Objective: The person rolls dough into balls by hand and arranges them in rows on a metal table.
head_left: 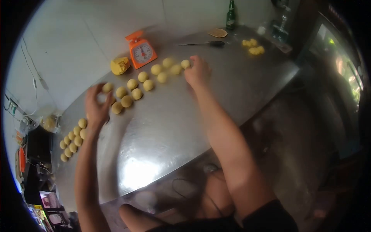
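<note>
Two rows of round yellow dough balls (132,84) run across the steel table (170,127). At the left end of these rows, my left hand (96,104) has its thumb and fingers apart around a dough ball (108,87); whether it grips the ball is unclear. The fingertips of my right hand (198,71) are closed against a dough ball (186,64) at the right end. A second group of balls (77,131) lies to the left, partly behind my left wrist.
Behind the rows stand an orange dial scale (142,52) and a yellow dough lump (119,65). Farther back are a knife (205,43), a flat brown piece (218,33), a green bottle (231,17) and small yellow pieces (254,46). The table's front edge curves near the person's legs.
</note>
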Demonstrator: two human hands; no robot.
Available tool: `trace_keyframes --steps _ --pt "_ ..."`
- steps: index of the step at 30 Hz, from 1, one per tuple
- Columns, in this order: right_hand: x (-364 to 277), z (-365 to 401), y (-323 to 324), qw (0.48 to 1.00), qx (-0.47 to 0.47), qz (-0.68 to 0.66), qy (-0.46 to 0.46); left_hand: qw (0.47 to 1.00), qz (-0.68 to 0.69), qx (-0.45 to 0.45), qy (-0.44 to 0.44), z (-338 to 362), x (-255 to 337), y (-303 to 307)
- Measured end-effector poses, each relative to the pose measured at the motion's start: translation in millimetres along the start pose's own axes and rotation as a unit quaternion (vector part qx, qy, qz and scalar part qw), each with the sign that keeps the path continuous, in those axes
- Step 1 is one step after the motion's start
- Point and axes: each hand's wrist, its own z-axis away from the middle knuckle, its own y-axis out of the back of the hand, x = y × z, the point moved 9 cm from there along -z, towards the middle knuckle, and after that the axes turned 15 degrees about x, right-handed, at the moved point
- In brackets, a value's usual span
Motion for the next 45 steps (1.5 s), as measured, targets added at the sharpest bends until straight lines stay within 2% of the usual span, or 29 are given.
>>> trace_keyframes --steps 1,4,5,6,9,10,12,13,15,16,19,20,22,23,24,25,26,27,28,29,30,32,34,37,40,42,44,45 --pt "-1 0 5 1.0 0.009 -0.019 -0.008 0.999 0.021 0.006 -0.028 -15 22 -40" --pt "-4 2 7 0.999 0.008 -0.03 -0.016 0.996 0.033 -0.055 -0.059 -51 87 -149" --pt "2 -1 -1 0.998 0.041 -0.056 -0.005 0.994 0.006 -0.094 -0.06 -60 103 -186" --pt "2 -1 0 0.998 0.035 -0.053 -0.007 0.99 -0.019 -0.129 -0.06 -66 112 -215" --pt "-4 0 10 0.999 0.019 -0.041 0.0 0.983 -0.03 -0.162 -0.082 -70 125 -288" --pt "-2 -1 8 0.999 -0.014 -0.042 -0.022 0.975 -0.041 -0.203 -0.08 -67 122 -314" --pt "-3 -1 12 0.998 0.017 -0.065 -0.011 0.955 -0.065 -0.281 -0.074 -63 105 -351" --pt "-2 -3 12 0.998 0.013 -0.059 -0.013 0.929 -0.1 -0.344 -0.09 -56 101 -364" --pt "-2 -5 15 0.998 0.007 -0.055 -0.017 0.93 -0.036 -0.362 -0.043 -58 95 -361" --pt "-1 -2 12 0.998 0.003 -0.059 -0.018 0.928 -0.007 -0.371 -0.017 -57 96 -351" --pt "1 0 17 0.997 0.036 -0.067 -0.01 0.967 0.015 -0.24 -0.091 -62 93 -281" --pt "0 -1 18 0.997 0.044 -0.069 -0.006 0.974 0.025 -0.197 -0.112 -60 88 -245" --pt "7 -2 9 0.998 0.041 -0.056 -0.001 0.966 0.001 -0.185 -0.181 -22 94 -151" --pt "8 -4 13 0.998 0.047 -0.052 -0.006 0.963 0.0 -0.214 -0.163 2 87 -103" --pt "6 -7 17 0.998 0.035 -0.06 -0.003 0.959 -0.055 -0.201 -0.191 36 55 -56" --pt "5 -9 14 1.0 -0.003 -0.023 -0.002 0.962 -0.094 -0.194 -0.168 66 36 -3" --pt "9 -6 13 0.996 0.069 -0.056 0.03 0.963 -0.122 -0.198 -0.136 97 14 49" --pt "18 -3 6 0.984 0.142 -0.092 0.053 0.963 -0.147 -0.221 -0.052 129 -15 101" --pt "28 -2 -6 0.982 0.143 -0.119 0.047 0.96 -0.159 -0.228 -0.012 160 -37 155" --pt "24 -2 3 0.992 0.079 -0.096 0.007 0.958 -0.19 -0.212 0.039 196 -60 211" --pt "30 0 -4 0.988 0.11 -0.108 0.017 0.952 -0.218 -0.196 0.087 233 -78 267" --pt "31 3 -3 0.981 0.125 -0.149 0.018 0.935 -0.296 -0.166 0.103 294 -91 363" --pt "33 14 -7 0.979 0.128 -0.153 0.037 0.902 -0.318 -0.189 0.222 339 -87 432" --pt "29 33 3 0.983 0.089 -0.151 0.058 0.879 -0.349 -0.167 0.279 419 -80 496" --pt "31 57 28 0.983 0.059 -0.155 0.074 0.845 -0.308 -0.191 0.394 487 -57 496" --pt "33 78 48 0.983 0.052 -0.164 0.066 0.795 -0.262 -0.283 0.468 566 -64 483" --pt "30 98 72 0.978 0.022 -0.189 0.089 0.75 -0.278 -0.478 0.363 660 -90 464" --pt "29 106 84 0.978 0.001 -0.184 0.1 0.734 -0.247 -0.494 0.396 682 -86 457"
